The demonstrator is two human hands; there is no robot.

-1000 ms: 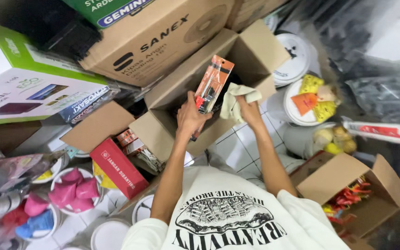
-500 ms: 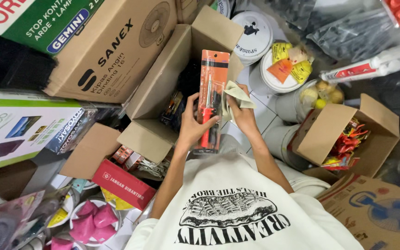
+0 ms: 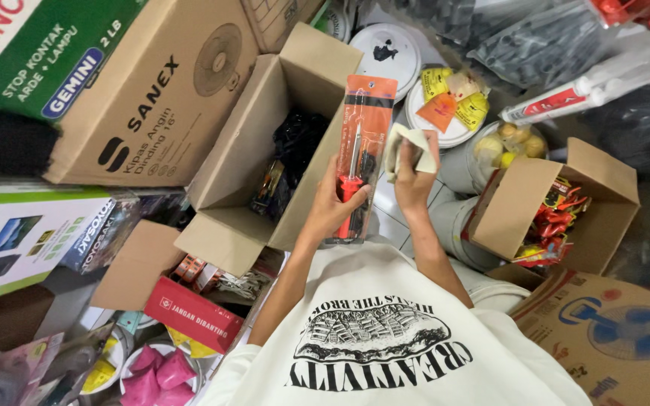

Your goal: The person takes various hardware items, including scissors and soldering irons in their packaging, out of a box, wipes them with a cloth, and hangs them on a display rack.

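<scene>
Orange blister pack (image 3: 360,154) of screwdrivers now lifted clear of the open carton (image 3: 261,162) | left hand (image 3: 332,207) fingers pinch its lower end | right hand (image 3: 414,169) fingers bunched on cream cloth (image 3: 409,146) just beside the pack's edge

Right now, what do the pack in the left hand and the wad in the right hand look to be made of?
Screwdriver pack: glossy orange card, seemingly under clear plastic; highlights show. Cloth: soft, matte, pale fabric, crumpled in folds. Left hand grips the pack; right hand grips the cloth.
</scene>
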